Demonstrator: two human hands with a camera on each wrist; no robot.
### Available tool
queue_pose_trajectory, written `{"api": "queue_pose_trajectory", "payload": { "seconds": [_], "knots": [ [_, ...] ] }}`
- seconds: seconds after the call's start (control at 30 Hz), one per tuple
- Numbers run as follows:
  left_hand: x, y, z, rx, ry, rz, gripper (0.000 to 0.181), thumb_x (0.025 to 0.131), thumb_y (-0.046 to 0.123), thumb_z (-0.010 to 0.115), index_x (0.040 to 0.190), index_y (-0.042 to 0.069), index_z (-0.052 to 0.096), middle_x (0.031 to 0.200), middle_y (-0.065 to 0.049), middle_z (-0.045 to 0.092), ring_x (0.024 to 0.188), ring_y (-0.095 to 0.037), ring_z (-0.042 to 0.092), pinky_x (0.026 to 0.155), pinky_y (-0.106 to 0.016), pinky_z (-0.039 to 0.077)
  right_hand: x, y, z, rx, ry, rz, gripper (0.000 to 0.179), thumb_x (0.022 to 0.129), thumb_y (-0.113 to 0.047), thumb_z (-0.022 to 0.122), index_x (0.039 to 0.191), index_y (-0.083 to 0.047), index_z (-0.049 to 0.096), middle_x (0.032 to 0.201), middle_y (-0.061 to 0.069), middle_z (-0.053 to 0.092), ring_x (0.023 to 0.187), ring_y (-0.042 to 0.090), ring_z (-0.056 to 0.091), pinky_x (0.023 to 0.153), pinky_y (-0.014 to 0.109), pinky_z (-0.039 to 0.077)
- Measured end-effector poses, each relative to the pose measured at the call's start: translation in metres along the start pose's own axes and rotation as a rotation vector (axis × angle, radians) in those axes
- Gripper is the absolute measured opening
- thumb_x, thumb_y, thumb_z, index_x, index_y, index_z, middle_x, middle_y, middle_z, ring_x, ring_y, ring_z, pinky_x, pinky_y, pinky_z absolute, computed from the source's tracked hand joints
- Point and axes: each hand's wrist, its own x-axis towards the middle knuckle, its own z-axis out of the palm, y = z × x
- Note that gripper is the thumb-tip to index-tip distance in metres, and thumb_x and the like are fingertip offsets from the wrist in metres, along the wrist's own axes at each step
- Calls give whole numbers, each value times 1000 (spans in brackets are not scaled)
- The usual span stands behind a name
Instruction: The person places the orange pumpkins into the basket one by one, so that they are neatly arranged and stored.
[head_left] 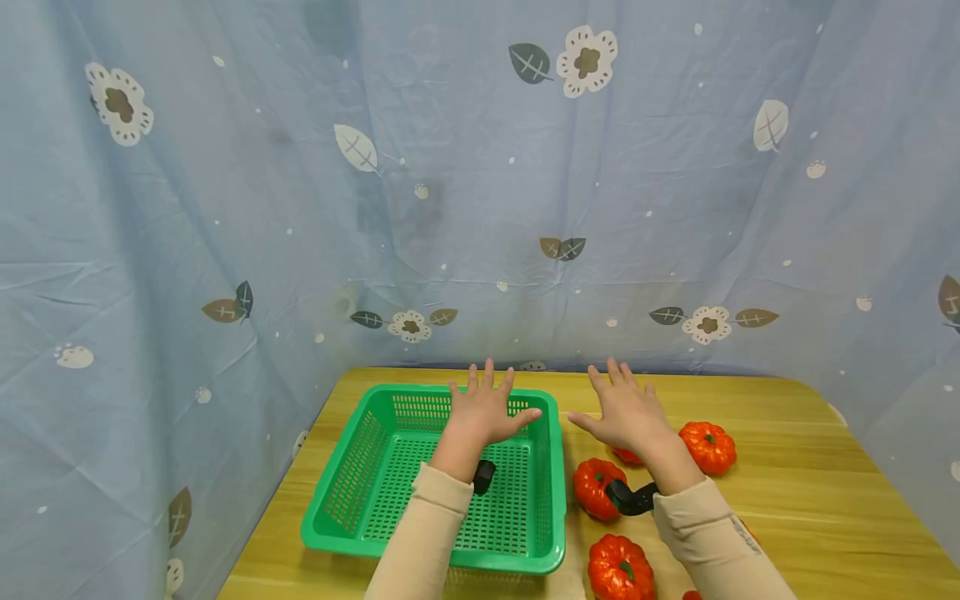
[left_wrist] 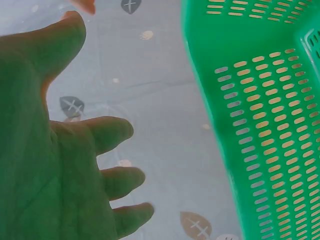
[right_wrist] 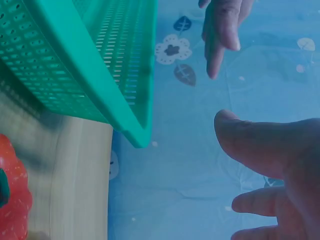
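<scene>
My left hand (head_left: 482, 412) is held over the back right part of a green plastic basket (head_left: 557, 492), fingers spread and nothing in them. To the basket's right, my right hand (head_left: 628, 417) hovers above the table with its fingers also spread, holding nothing. Small orange-red pumpkins with green stems lie below and around the right forearm: one pumpkin (head_left: 621, 568) at the front, another pumpkin (head_left: 596, 490) beside the basket, and a third pumpkin (head_left: 707, 447) further right. The forearm and hand partly hide others. In the right wrist view, a pumpkin (right_wrist: 15, 200) shows at the left edge.
The wooden table (head_left: 825, 492) carries the basket on its left side. Behind and beside it hangs a pale blue curtain (head_left: 480, 208) with flowers and leaves. A black device (head_left: 628, 498) sits at the right wrist, another black device (head_left: 483, 477) at the left.
</scene>
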Motion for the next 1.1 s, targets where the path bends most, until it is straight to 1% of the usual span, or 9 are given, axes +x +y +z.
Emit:
{"api": "queue_pose_trajectory", "payload": {
  "seconds": [0.23, 0.43, 0.6, 0.73, 0.83, 0.9, 0.97, 1.03, 1.1],
  "knots": [
    [-14, -2, -8, -71, 11, 11, 83, 85, 77, 34, 151, 27, 26, 154, -17, 26, 141, -39, 23, 105, -69, 19, -6, 1, -3, 2, 31, -14, 79, 87, -51, 61, 145, -4, 37, 151, 29, 22, 137, 48, 24, 101, 68, 25],
    [-45, -14, -24, -118, 101, 46, 79, 87, 72, 41, 149, 24, 32, 154, -17, 26, 139, -37, 31, 106, -68, 19, -16, 8, -8, 11, 65, -37, 82, 87, -53, 60, 147, -4, 34, 150, 30, 25, 133, 49, 31, 99, 64, 34],
    [-77, -44, -33, -203, 161, 62, 72, 89, 59, 52, 148, 21, 36, 154, -16, 28, 133, -36, 41, 107, -64, 23, -33, 25, -16, 41, 81, -36, 87, 88, -57, 57, 149, -4, 26, 150, 31, 25, 124, 51, 41, 86, 60, 45],
    [-104, -77, -29, -396, 164, 78, 63, 92, 50, 55, 146, 20, 38, 151, -11, 36, 134, -34, 40, 106, -58, 30, -53, 45, -21, 75, 89, -15, 87, 89, -54, 57, 149, -1, 23, 148, 33, 25, 123, 54, 39, 86, 63, 42],
    [-124, -106, -18, -544, 219, 76, 58, 94, 45, 54, 144, 18, 42, 146, -9, 44, 133, -34, 41, 103, -56, 36, -69, 64, -23, 117, 90, 5, 89, 90, -54, 56, 148, 3, 22, 145, 38, 24, 124, 58, 33, 91, 68, 35],
    [-137, -125, -10, -605, 290, 49, 54, 96, 40, 54, 142, 14, 44, 142, -13, 47, 130, -36, 44, 101, -58, 37, -80, 76, -24, 144, 92, 20, 91, 90, -56, 55, 148, 6, 20, 143, 40, 24, 124, 59, 30, 93, 70, 31],
    [-150, -142, -3, -617, 352, -19, 53, 97, 38, 53, 142, 10, 43, 140, -18, 48, 127, -40, 45, 97, -61, 37, -92, 88, -26, 170, 93, 36, 92, 91, -56, 54, 148, 7, 18, 143, 41, 23, 124, 60, 29, 94, 71, 29],
    [-162, -159, 4, -610, 358, -113, 55, 99, 38, 50, 143, 6, 40, 140, -24, 46, 126, -45, 43, 95, -64, 36, -104, 100, -28, 177, 97, 54, 92, 92, -55, 53, 148, 8, 16, 143, 41, 23, 123, 60, 28, 93, 71, 28],
    [-172, -173, 12, -611, 306, -224, 62, 99, 42, 46, 146, 4, 34, 143, -27, 39, 128, -48, 38, 96, -66, 34, -115, 112, -27, 172, 98, 75, 91, 92, -53, 53, 148, 7, 14, 143, 41, 24, 122, 61, 29, 92, 72, 28]
  ]
}}
